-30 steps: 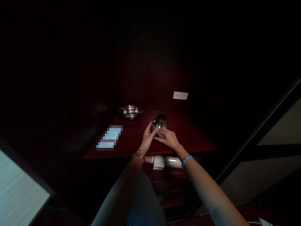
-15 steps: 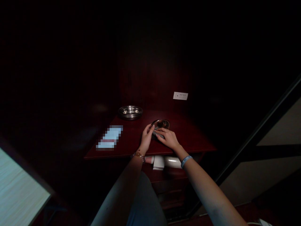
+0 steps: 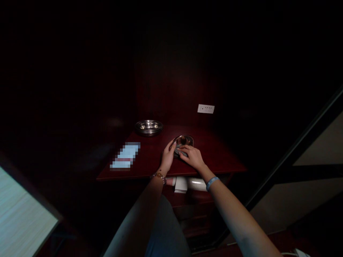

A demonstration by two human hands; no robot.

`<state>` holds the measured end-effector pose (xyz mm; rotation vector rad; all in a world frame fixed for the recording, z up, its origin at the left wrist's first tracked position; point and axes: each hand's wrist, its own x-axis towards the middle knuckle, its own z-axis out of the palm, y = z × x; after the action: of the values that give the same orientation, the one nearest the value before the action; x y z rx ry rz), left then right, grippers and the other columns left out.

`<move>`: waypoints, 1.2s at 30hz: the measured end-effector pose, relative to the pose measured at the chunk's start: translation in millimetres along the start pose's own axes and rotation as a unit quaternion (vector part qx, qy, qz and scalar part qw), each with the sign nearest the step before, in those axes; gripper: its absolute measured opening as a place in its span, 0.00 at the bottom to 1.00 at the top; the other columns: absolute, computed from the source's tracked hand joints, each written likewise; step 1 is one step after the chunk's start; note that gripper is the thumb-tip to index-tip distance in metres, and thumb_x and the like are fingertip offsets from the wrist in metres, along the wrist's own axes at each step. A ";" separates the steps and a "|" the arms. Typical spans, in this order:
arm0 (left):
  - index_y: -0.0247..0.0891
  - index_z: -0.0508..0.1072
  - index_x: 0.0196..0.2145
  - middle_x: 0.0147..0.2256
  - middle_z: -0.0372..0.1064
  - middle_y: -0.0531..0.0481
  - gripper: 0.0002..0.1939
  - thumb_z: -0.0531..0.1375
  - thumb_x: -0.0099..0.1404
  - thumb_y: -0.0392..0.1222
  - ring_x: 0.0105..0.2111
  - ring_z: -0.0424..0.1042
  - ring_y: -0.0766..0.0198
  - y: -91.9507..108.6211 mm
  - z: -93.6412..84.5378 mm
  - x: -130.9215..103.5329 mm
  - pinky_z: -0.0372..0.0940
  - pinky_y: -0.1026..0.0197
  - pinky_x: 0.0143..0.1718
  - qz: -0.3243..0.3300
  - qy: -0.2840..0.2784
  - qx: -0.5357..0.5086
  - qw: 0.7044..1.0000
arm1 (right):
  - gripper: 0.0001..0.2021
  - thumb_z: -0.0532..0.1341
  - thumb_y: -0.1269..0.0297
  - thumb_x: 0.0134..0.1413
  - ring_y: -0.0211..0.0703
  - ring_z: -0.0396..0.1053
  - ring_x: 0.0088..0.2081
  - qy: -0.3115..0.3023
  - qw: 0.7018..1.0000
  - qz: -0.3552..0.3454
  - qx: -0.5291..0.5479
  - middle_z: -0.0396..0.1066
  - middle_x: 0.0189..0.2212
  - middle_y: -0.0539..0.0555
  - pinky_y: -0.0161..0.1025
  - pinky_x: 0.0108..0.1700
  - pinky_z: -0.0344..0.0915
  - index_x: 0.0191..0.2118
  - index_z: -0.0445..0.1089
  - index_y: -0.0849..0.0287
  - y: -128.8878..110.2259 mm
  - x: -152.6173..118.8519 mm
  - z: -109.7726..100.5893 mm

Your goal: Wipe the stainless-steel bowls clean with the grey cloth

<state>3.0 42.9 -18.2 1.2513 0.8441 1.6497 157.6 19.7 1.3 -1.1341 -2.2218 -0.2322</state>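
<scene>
The camera rides on the person's head, looking forward and down along their forearms [image 3: 238, 214] onto the dark red tabletop [image 3: 150, 157]. It's close enough that the left hand [image 3: 167, 157] and right hand [image 3: 194, 157] fall just below mid-view, with the wall socket [image 3: 206, 109] farther off.

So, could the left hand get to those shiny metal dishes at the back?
Probably yes: nothing visible stands between the left hand and the metal dishes, but it would likely have to let go of the held bowl first.
</scene>
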 end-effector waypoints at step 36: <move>0.36 0.73 0.51 0.37 0.76 0.44 0.31 0.64 0.57 0.59 0.29 0.76 0.62 23.8 7.6 -16.3 0.72 0.62 0.23 -0.070 0.011 0.009 0.997 | 0.20 0.52 0.59 0.65 0.56 0.62 0.52 0.038 0.990 0.090 -0.098 0.67 0.58 0.56 0.54 0.55 0.57 0.60 0.66 0.51 -6.9 -0.6 -5.2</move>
<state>6.5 18.8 -1.1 1.1613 0.9412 1.5482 154.8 12.9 5.8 -1.3984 -2.0490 -0.4179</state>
